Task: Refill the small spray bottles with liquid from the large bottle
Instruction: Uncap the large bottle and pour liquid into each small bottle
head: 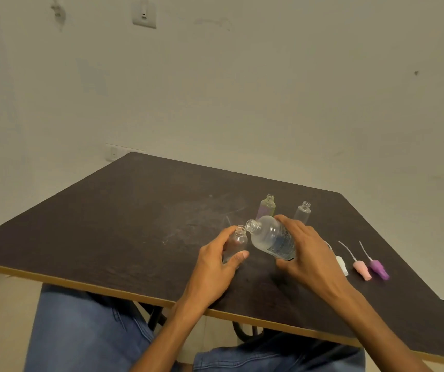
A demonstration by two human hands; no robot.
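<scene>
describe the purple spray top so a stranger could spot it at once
Go to the right side of the dark table. Three spray tops lie in a row there, tubes pointing away. The purple top is rightmost, beside the pink top; the white top is leftmost.

On the surface (134, 210), two small bottles (267, 206) stand behind the tilted large bottle (273, 238); a third small bottle (237, 241) sits left of it, three spray caps (360, 268) lower right.

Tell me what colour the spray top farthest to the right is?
Purple. That spray top lies on the table, seen in the head view.
</scene>
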